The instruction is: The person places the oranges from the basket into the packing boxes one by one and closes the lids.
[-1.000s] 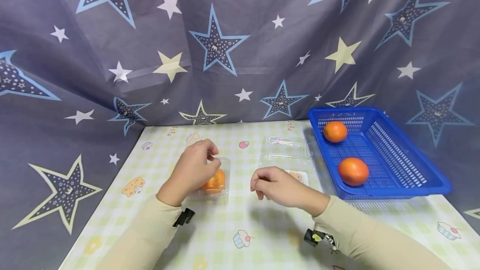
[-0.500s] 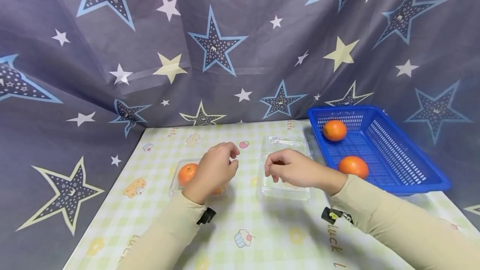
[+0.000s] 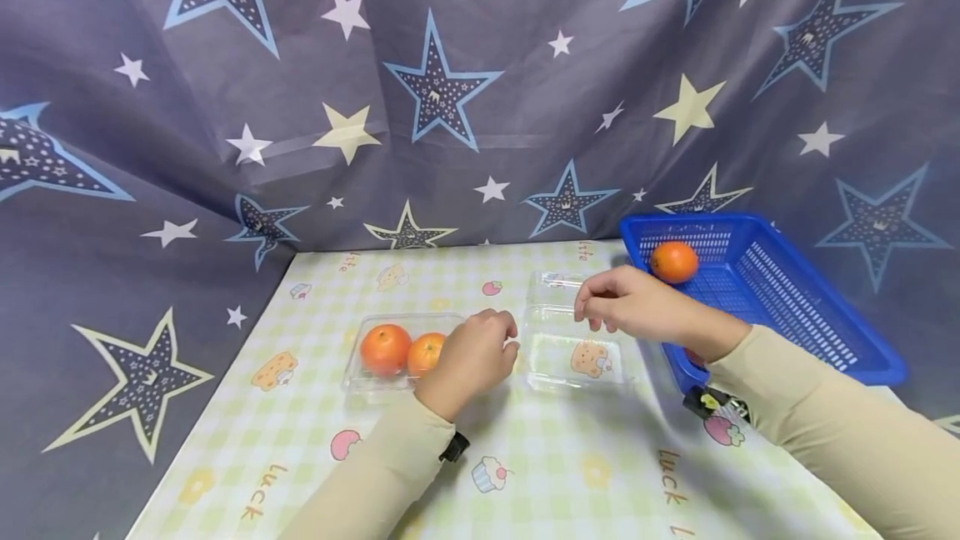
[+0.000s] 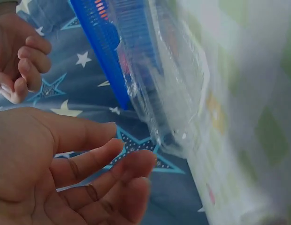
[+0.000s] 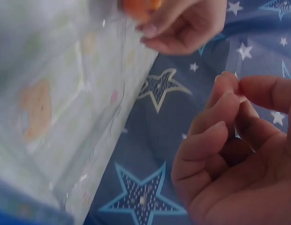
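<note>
A clear plastic box (image 3: 358, 378) holds two oranges (image 3: 385, 349), side by side. My left hand (image 3: 480, 352) rests just to the right of it, fingers loosely curled and holding nothing; the left wrist view shows its fingers (image 4: 103, 173) relaxed. My right hand (image 3: 611, 307) hovers over the back of an empty open clear box (image 3: 573, 373), also seen as box (image 5: 65, 117), with curled fingers (image 5: 216, 136) touching the thumb and nothing plainly between them.
A blue mesh basket (image 3: 787, 290) stands at the right with one orange (image 3: 673, 262) in its far end; a second orange is mostly hidden behind my right forearm. Star-patterned cloth hangs behind and to the left of the checked tablecloth (image 3: 525, 473).
My left hand has slid right, off the box with the oranges, so both fruits now show. My right hand has moved back and right, over the empty box towards the basket.
</note>
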Motion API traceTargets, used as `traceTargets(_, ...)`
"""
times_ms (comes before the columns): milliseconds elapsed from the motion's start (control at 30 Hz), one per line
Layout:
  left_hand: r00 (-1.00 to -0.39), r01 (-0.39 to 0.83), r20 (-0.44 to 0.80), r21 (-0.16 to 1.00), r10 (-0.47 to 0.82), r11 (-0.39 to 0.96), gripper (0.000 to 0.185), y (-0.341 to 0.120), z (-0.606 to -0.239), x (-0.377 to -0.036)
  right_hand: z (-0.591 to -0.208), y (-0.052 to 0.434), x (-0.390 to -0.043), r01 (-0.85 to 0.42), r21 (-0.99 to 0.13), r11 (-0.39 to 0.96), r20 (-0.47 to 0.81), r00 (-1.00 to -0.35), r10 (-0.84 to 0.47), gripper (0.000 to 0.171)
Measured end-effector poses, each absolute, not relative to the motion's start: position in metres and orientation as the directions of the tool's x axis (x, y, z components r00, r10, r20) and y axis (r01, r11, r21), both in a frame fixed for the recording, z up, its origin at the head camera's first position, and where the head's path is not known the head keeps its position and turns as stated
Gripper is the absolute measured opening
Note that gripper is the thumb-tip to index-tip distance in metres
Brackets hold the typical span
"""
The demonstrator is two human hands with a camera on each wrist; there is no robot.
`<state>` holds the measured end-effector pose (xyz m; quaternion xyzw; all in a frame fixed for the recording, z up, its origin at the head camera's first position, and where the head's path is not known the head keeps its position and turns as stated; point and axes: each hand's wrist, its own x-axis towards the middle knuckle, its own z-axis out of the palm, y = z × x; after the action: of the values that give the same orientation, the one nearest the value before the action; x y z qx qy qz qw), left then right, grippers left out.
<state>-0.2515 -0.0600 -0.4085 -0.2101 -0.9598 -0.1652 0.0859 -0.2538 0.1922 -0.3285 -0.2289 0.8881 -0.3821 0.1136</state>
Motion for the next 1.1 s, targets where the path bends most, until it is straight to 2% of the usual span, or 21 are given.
traceTargets(167,-0.904,0.424,0.21,0.316,0.373,0.849,0.009,-0.049,-0.417,-0.253,-0.325,0.211,-0.26,-0.287,-0.734,0.616,-0.032,-0.891,-0.452,0.02)
traceTargets(467,-0.932,0.36,0.109,0.404,0.347,0.841,0.027,-0.042,-0.427,-0.253,-0.322,0.241,-0.269,-0.264,-0.688,0.676,-0.024,-0.923,-0.385,0.019)
traceTargets(667,-0.941,0.296,0.005,0.5,0.339,0.814,0.053,-0.045,-0.43,-0.254,-0.319,0.258,-0.277,-0.234,-0.669,0.706,-0.028,-0.941,-0.338,0.022)
traceTargets(867,-0.933,0.273,-0.043,0.56,0.357,0.782,0.077,-0.049,-0.432,-0.248,-0.318,0.274,-0.285,-0.251,-0.625,0.739,-0.002,-0.947,-0.323,0.022)
traceTargets(1100,-0.921,0.261,-0.067,0.625,0.385,0.735,0.084,-0.052,-0.436,-0.239,-0.321,0.29,-0.293,-0.261,-0.543,0.798,0.009,-0.952,-0.306,0.019)
